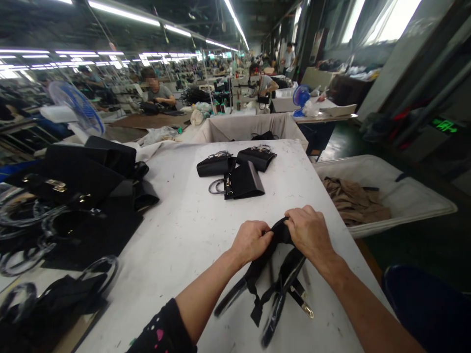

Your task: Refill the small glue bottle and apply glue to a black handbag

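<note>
A black handbag point(267, 255) is held over the near part of the white table point(165, 255), its shape partly hidden by my hands. My left hand point(252, 240) pinches its upper edge on the left. Just beside it, my right hand point(308, 234) grips the same edge from the right, fingers curled over it. Plastic-wrapped handles point(274, 314) hang down toward me, along with black strips and a gold-coloured clasp point(307, 310). Further off on the table lie three black handbags point(245, 180) with wrapped handles and gold-coloured fittings.
Several black bags point(81, 181) are heaped at left, their wrapped handles sticking out. A white bin point(405, 196) with brown cloth stands at right, near a dark blue seat point(423, 304). Past the table's far edge is a fabric-lined bin point(287, 125). People work at machines beyond.
</note>
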